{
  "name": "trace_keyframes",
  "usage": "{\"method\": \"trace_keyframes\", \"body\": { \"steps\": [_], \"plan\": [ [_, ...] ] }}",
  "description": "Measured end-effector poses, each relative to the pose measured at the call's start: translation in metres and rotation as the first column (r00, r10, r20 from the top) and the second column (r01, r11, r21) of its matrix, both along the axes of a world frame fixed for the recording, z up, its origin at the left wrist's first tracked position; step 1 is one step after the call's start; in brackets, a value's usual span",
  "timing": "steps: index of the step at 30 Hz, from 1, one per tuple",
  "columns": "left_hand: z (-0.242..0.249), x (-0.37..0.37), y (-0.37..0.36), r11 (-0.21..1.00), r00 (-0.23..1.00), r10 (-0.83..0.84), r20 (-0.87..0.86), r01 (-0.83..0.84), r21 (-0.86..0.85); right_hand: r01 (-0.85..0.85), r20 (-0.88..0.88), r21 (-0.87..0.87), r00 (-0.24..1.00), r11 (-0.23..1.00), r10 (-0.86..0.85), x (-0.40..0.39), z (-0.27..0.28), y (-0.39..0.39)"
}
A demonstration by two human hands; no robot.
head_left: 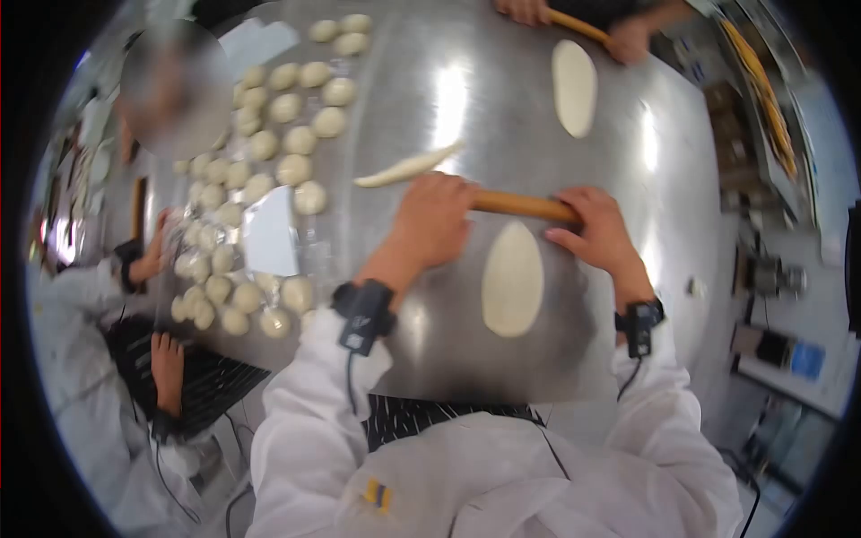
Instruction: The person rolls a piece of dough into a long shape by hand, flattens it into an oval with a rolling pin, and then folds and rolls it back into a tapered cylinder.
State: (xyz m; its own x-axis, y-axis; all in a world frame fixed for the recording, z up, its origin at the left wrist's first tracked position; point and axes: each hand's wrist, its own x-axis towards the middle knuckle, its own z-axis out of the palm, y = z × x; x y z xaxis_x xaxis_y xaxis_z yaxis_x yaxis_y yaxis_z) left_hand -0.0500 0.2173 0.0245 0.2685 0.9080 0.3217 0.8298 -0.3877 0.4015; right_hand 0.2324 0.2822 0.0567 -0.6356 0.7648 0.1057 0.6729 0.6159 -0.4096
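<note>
A wooden rolling pin [520, 205] lies across the space between my two hands. My left hand [435, 215] is closed over one end of it. At the other end my right hand [596, 229] grips the pin, its thumb pointing inward below it. Just on my side of the pin lies a flat, oval sheet of dough [513, 282] on the steel table. A long, thin, tapered roll of dough [408, 168] rests beyond my left hand, apart from it.
Many dough balls [294, 169] cover the table's left side, with a white scraper [270, 233] among them. Across the steel table [404, 90], another person's hands [630, 40] hold a rolling pin [578, 24] near an oval dough sheet [574, 90]. A co-worker's hand [167, 360] shows at left.
</note>
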Motion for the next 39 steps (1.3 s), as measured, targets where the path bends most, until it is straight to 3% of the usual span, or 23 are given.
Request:
{"method": "trace_keyframes", "body": {
  "steps": [3,5,6,8,13,16,19,24,27,30,32,33,34,35,37,38,39],
  "plan": [
    [-0.01,-0.001,-0.002,0.999,0.999,-0.028,-0.028,0.028,0.016,0.155,0.038,0.132,0.986,0.979,-0.162,0.005,-0.031,-0.012],
    [0.004,-0.006,-0.012,0.997,0.998,0.037,-0.051,-0.034,0.065,0.178,0.004,0.283,0.982,0.942,-0.187,-0.001,-0.029,-0.022],
    [0.018,-0.006,-0.021,0.994,0.996,0.074,-0.058,-0.069,0.083,0.184,0.0,0.28,0.981,0.942,-0.192,-0.004,-0.023,-0.031],
    [0.034,-0.006,-0.053,0.996,0.995,0.09,-0.052,-0.088,0.029,0.233,-0.022,0.41,0.969,0.882,-0.246,-0.007,-0.001,-0.062],
    [0.026,0.025,-0.133,0.986,0.992,0.128,-0.012,-0.129,-0.102,0.298,0.031,0.333,0.945,0.895,-0.326,0.014,-0.02,-0.153],
    [0.001,0.045,-0.148,0.978,0.971,0.169,-0.169,-0.187,-0.093,0.367,0.08,0.296,0.91,0.882,-0.406,0.015,-0.035,-0.17],
    [-0.004,0.052,-0.141,0.962,0.958,0.258,-0.121,-0.267,-0.06,0.398,0.131,0.266,0.888,0.878,-0.442,0.009,-0.032,-0.149],
    [0.007,0.046,-0.073,0.952,0.899,0.281,-0.337,-0.306,-0.024,0.376,0.19,0.308,0.876,0.874,-0.444,-0.004,-0.027,-0.081],
    [0.01,0.039,-0.032,0.945,0.883,0.315,-0.349,-0.324,0.034,0.386,0.136,0.296,0.889,0.874,-0.438,-0.012,-0.03,-0.036],
    [0.002,0.03,0.006,0.932,0.878,0.361,-0.313,-0.355,0.08,0.372,0.081,0.421,0.893,0.827,-0.443,-0.016,-0.041,0.004],
    [0.002,0.028,0.029,0.923,0.871,0.384,-0.306,-0.35,0.162,0.475,-0.183,0.341,0.88,0.811,-0.438,-0.017,-0.042,0.026],
    [0.004,0.026,0.041,0.902,0.86,0.416,-0.295,-0.351,0.251,0.474,-0.193,0.356,0.88,0.805,-0.433,-0.017,-0.037,0.035],
    [0.006,0.022,0.052,0.895,0.858,0.426,-0.287,-0.352,0.275,0.494,-0.196,0.265,0.869,0.828,-0.455,-0.017,-0.031,0.045],
    [0.006,0.016,0.057,0.931,0.914,0.327,-0.239,-0.269,0.245,0.51,-0.196,0.161,0.856,0.845,-0.479,-0.016,-0.028,0.05],
    [0.009,0.011,0.069,0.967,0.984,0.153,-0.091,-0.13,0.218,0.323,-0.338,-0.061,0.883,0.944,-0.324,-0.004,-0.024,0.057],
    [0.011,0.012,0.058,0.974,0.997,0.072,0.002,-0.07,0.215,0.249,-0.199,-0.075,0.945,0.966,-0.259,0.001,-0.02,0.05],
    [0.02,0.013,0.046,1.0,0.998,-0.026,-0.061,0.025,-0.019,0.187,-0.063,-0.077,0.979,0.979,-0.192,0.006,-0.014,0.035]
  ]
}}
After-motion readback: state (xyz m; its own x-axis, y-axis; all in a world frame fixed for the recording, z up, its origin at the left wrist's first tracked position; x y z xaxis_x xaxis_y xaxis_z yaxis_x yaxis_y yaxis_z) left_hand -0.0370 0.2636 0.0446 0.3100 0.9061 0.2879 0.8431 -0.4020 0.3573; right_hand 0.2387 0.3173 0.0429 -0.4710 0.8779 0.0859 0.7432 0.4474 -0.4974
